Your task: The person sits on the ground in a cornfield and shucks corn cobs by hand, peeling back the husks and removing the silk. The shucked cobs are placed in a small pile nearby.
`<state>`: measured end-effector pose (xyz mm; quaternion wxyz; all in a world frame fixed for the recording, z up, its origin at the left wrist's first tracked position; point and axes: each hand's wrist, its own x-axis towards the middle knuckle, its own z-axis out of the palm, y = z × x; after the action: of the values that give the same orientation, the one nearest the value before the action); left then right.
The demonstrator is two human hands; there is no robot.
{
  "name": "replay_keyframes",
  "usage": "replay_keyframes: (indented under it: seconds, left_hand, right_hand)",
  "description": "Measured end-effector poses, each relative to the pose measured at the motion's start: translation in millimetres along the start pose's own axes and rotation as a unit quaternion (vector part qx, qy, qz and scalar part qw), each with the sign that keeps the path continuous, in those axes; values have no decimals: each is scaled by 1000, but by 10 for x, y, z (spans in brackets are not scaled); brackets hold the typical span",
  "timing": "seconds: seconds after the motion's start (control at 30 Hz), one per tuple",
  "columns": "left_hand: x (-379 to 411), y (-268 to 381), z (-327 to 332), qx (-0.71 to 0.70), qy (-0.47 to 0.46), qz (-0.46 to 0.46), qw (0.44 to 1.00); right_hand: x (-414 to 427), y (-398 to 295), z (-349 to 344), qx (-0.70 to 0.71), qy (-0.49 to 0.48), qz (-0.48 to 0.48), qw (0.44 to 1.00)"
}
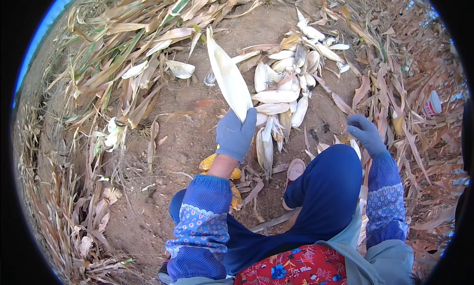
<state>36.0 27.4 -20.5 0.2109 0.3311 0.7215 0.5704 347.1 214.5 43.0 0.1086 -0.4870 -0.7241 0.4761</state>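
My left hand [237,133], in a grey-blue knit glove, grips the lower end of a long ear of corn in a pale dry husk [229,75]. Its pointed tip is raised away from me. My right hand [364,135], gloved alike, is beyond my right knee with its fingers curled; I cannot tell whether something is in them. Before me on the soil lies a heap of husk-covered corn ears [283,72], some with kernels showing at one end. Bare yellow corn cobs [236,196] lie beneath my left forearm, partly hidden by it.
Dry corn stalks and leaves [111,68] are piled at the left and far side. More dry leaves [418,151] cover the ground at the right, where a white and red tub [432,103] lies. My bent knee [337,174] stands between my hands.
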Motion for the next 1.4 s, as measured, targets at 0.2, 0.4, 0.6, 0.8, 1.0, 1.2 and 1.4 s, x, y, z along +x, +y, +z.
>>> replay_keyframes:
  seconds: [0.2, 0.4, 0.6, 0.8, 1.0, 1.2, 1.4]
  left_hand:
    - [80, 85, -107, -297, -15, -61, 953]
    - [139, 217, -97, -427, 98, -126, 890]
    - [219, 203, -404, -400, 82, -77, 910]
    - [232, 151, -480, -294, 80, -137, 942]
    - [-2, 238, -198, -383, -198, -180, 884]
    - [-43, 311, -134, -460, -196, -187, 845]
    - [-76, 208, 9, -226, -151, -152, 950]
  right_hand:
    - [419, -1047, 1458, -206, -245, -267, 909]
    - [380, -1106, 2165, -25, -191, -227, 955]
    - [508, -1155, 2009, 168, -281, -91, 940]
    - [538, -1146, 1943, 336, -366, -57, 866]
    - [508, -1257, 1845, 532, -314, -16, 786]
    - [595, -1264, 1894, 444, -200, -57, 871]
    - [769, -1216, 1925, 56, -8, -262, 963]
